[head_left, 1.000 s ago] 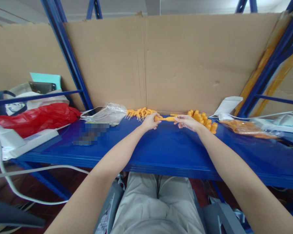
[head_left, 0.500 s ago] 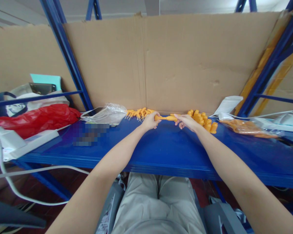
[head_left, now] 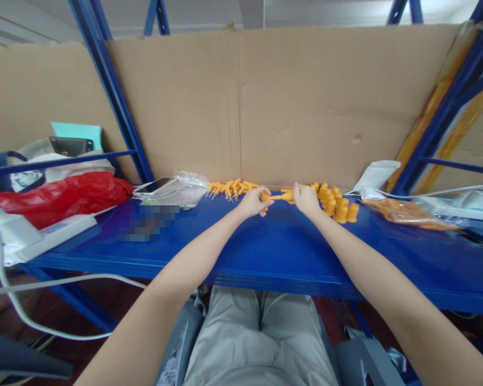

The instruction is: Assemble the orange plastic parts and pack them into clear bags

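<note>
Both my hands are at the back of the blue shelf (head_left: 273, 252). My left hand (head_left: 254, 201) is closed on one end of a thin orange plastic piece (head_left: 279, 197), and my right hand (head_left: 305, 197) is closed on its other end. The piece hangs level between them, just above the shelf. A heap of small orange parts with metal hooks (head_left: 231, 187) lies just left of my left hand. A row of stubby orange parts (head_left: 336, 203) stands right of my right hand.
A cardboard sheet (head_left: 265, 102) backs the shelf. A clear plastic bag (head_left: 177, 188) with a phone (head_left: 155, 184) lies left, beyond it a red bag (head_left: 60, 194). At the right are a bag of orange parts (head_left: 406, 210) and white packets (head_left: 376, 174). Blue uprights (head_left: 112, 96) flank the space.
My hands have drawn closer together on the orange piece. The right hand has curled from a loose grip into a tighter fist and shifted slightly left.
</note>
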`<state>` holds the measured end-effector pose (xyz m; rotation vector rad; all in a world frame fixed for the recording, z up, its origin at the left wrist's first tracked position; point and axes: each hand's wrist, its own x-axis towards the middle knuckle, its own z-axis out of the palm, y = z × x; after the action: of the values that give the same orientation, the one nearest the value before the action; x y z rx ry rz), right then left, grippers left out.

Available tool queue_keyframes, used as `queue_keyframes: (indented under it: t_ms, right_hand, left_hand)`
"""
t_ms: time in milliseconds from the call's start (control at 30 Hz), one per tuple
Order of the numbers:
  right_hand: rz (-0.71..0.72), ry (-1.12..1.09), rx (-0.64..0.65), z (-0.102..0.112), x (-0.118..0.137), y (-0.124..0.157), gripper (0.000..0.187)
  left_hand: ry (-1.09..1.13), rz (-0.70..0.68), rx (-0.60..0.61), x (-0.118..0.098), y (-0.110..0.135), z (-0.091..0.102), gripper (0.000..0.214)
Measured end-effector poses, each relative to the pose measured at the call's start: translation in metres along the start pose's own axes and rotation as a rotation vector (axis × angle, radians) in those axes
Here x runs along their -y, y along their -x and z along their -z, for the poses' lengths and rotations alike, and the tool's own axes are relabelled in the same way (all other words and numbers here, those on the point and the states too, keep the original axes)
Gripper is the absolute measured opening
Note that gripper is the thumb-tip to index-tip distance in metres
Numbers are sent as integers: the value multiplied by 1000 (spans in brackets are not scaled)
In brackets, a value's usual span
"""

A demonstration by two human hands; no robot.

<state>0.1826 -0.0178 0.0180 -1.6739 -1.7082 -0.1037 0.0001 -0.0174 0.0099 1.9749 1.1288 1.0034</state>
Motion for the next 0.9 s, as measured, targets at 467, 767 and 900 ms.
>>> queue_keyframes:
  t_ms: [467,767,900]
  right_hand:
    - [59,-417,-5,-5,-12,2,40]
    - [141,67,-58,-4,-4,3,40]
    - [-24,-2,24,-7,5,-1,38]
  left_hand:
    - [97,14,22,2,-3,2,24]
    - [64,65,105,6,-3,4,22]
    - [-91,21,49,4,-1,5,18]
